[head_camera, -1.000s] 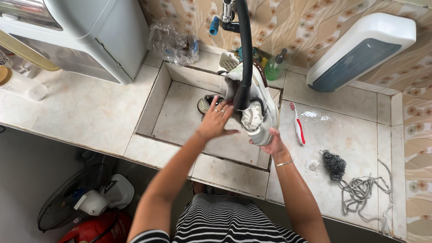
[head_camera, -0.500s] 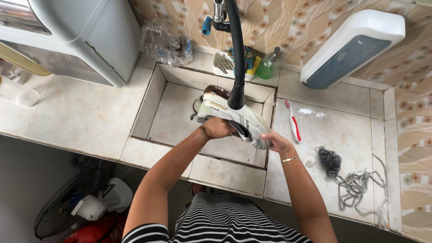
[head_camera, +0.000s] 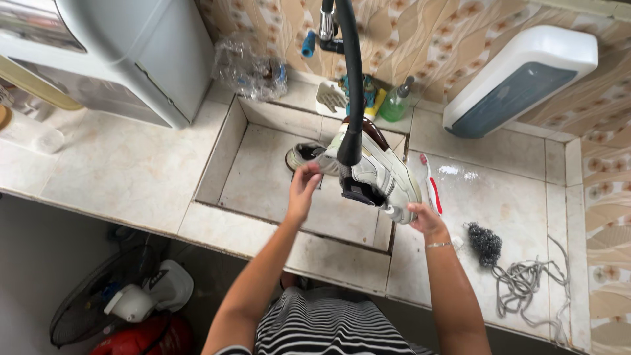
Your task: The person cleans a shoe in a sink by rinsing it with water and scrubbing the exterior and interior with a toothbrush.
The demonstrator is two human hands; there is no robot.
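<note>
**Both hands on a sneaker above the sink**

Hands first: the right hand [head_camera: 424, 219] grips the toe end of a white sneaker [head_camera: 381, 172], fingers closed around it, and holds it tilted over the right side of the tiled sink [head_camera: 230, 141]. The left hand [head_camera: 303, 186] reaches to the shoe's other end, fingertips bent and pinching near the collar; exactly what they pinch is hidden. A black hose [head_camera: 351, 79] hangs from the tap and ends right in front of the sneaker. A second shoe [head_camera: 303, 155] lies on the sink floor just behind the left hand. On the table to the right lie a red and white toothbrush [head_camera: 432, 187], a steel scourer [head_camera: 485, 242] and grey laces [head_camera: 529, 283]. A green soap bottle [head_camera: 396, 104] stands at the back edge, near the wall.
</note>
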